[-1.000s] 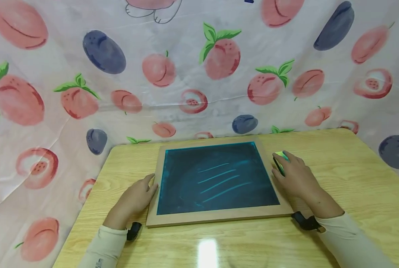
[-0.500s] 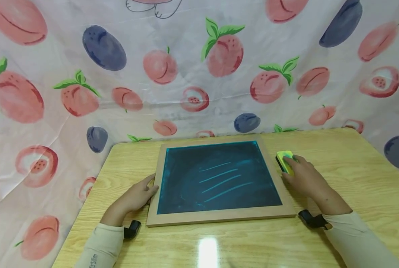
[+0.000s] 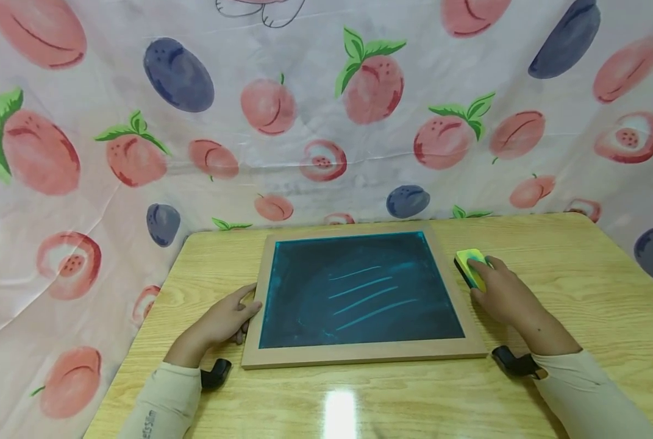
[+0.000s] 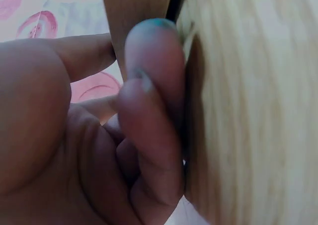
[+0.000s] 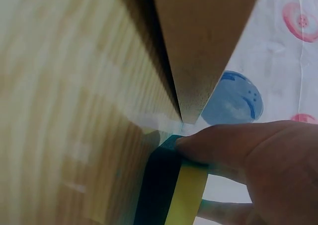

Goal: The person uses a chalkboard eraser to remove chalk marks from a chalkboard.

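Note:
A wood-framed chalkboard [image 3: 304, 292] lies on the table, with several blue chalk strokes across its dark surface. At its left edge, my left hand [image 3: 227, 317] holds the frame, thumb on the rim. In the left wrist view, curled fingers [image 4: 154, 61] lie against the frame's side [image 4: 136, 11], one tip stained blue-green. Right of the board, my right hand [image 3: 504, 299] grips a chalkboard eraser [image 3: 469, 255], yellow with a dark base and blue-green chalk marks. The right wrist view shows the thumb [image 5: 218, 140] on the end of the eraser [image 5: 186, 197], close to the table.
The light wooden table [image 3: 359, 390] extends around the board, with a bright reflection near the front. A fabric backdrop [image 3: 315, 110] printed with peaches and dark fruit hangs behind the table and along its left. Black wrist cameras [image 3: 515, 361] sit at both cuffs.
My right hand has shifted slightly right with the eraser, and more of its yellow top shows. The left hand stays at the frame. The chalk strokes look the same; the head view shifts slightly.

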### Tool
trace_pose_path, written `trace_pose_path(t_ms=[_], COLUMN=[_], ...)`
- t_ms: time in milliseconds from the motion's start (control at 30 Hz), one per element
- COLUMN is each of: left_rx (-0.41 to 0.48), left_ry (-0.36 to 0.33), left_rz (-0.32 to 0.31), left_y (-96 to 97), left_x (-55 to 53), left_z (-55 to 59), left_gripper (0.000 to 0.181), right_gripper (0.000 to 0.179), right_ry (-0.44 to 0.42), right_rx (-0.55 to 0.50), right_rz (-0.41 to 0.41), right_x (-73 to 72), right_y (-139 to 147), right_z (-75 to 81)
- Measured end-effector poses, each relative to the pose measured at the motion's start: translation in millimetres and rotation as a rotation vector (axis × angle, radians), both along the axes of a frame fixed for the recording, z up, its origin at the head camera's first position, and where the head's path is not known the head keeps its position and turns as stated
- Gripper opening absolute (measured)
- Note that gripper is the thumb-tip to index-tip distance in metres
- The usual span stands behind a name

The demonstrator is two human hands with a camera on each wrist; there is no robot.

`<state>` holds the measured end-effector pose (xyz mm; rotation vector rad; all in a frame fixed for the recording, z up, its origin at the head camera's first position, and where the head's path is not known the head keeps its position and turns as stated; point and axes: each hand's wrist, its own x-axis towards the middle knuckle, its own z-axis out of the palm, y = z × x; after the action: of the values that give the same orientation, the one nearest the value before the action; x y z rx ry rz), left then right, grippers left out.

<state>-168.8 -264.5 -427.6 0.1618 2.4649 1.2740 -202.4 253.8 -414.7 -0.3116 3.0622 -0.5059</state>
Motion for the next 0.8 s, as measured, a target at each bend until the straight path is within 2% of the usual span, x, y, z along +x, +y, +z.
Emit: trace_pose_path(t_ms=[333,500,633,800], left_rx=[0.009,0.028,0.04,0.027], left_ry=[-0.041,-0.029,-0.015,-0.014], left_rz=[0.011,-0.008,-0.022,-0.011], left_y=[-1.1,-0.9,0.3,1.0], left_x=[0.3,0.4,0.9,1.1], left_z=[-2.1,-1.8,-0.5,-0.1], left_gripper=[0.062,0.062,0.063,0.063], right_gripper=[0.066,0.063,0.067,0.071], right_ry=[0.015,0.019,0.004,-0.015], right_rx=[-0.014,-0.02,-0.028,-0.039], right_rz=[-0.004,-0.026,-0.048,-0.043], right_x=[2.7,3.6,4.1,5.8], right_y=[1.4,0.5,0.5,0.4], right_z=[-1.6,-1.2,-0.6,4.2])
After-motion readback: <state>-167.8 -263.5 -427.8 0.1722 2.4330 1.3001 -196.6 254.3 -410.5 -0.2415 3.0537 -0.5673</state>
